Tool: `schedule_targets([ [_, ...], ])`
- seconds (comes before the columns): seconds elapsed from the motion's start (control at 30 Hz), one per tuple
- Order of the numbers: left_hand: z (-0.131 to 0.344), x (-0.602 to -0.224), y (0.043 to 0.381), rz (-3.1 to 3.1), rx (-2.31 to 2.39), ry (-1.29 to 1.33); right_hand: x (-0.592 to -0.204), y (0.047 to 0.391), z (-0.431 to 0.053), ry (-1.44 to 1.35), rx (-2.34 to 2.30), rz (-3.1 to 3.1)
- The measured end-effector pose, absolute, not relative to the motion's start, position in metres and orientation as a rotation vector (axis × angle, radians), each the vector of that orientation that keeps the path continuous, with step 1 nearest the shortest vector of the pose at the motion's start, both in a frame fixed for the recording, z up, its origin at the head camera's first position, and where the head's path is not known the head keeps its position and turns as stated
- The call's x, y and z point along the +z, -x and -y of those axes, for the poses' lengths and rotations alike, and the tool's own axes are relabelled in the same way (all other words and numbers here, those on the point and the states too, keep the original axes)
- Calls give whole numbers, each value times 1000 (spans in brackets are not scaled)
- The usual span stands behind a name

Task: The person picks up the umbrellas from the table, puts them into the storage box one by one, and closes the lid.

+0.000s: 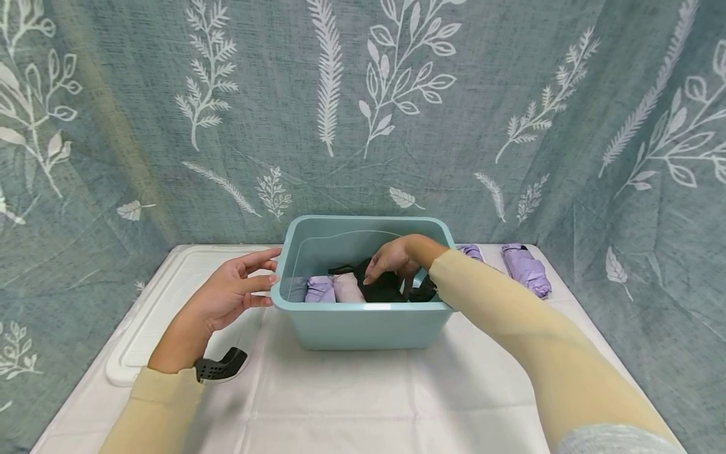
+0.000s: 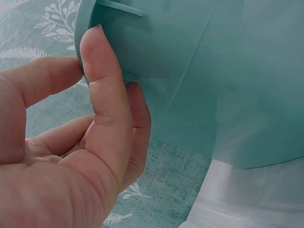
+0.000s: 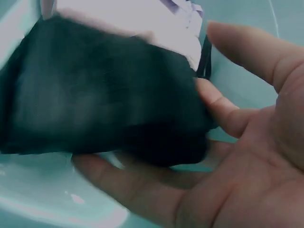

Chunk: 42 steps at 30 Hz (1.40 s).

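A teal plastic bin (image 1: 363, 328) stands on the table. My left hand (image 1: 235, 287) holds its left rim, fingertips at the edge and bent around it in the left wrist view. Inside the bin, my right hand (image 1: 399, 253) reaches down from the right to a black folded fabric bundle (image 1: 381, 290). In the right wrist view the bundle (image 3: 104, 90) is blurred; fingers lie against its side and underneath, while one digit extends apart from it. Beside it to the left are a pale pink bundle (image 1: 348, 288), a lilac bundle (image 1: 321, 289) and a greyish one (image 1: 294, 289).
Right of the bin, a lilac wrinkled bundle (image 1: 527, 271) lies on the white-covered table (image 1: 340, 403), with another lilac piece (image 1: 471, 251) partly behind my right arm. A white lid-like panel (image 1: 133, 334) lies flat at the left. Patterned curtains (image 1: 272, 126) enclose the back and sides.
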<state>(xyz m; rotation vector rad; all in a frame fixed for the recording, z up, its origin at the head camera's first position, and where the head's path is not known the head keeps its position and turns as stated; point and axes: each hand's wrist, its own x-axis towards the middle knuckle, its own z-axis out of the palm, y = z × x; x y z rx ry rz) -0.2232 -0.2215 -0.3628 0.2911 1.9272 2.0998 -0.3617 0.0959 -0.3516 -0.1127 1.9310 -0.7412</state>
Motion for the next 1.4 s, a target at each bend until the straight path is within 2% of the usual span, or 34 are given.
schedule_targets([
  [1.4, 221, -360, 223, -1943, 2074, -279, -355, 360, -96, 128, -855, -1844],
])
